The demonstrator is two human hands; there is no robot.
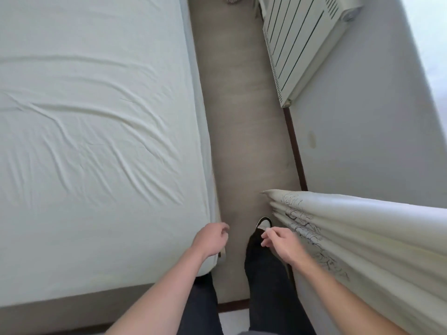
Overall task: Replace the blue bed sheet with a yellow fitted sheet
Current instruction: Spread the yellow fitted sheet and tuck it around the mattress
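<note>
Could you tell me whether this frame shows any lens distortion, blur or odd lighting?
Head view: wide-angle bending curves the mattress edge and radiator; curtain and right hand look slightly soft; light is even and diffuse, brightest top right.

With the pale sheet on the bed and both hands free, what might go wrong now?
1. The pale fitted sheet lies wrinkled across the mattress; its near corner by the left hand may be seated loosely and slip off.
2. The beige floor strip is narrow; the white pleated curtain beside the right hand could snag.
</note>
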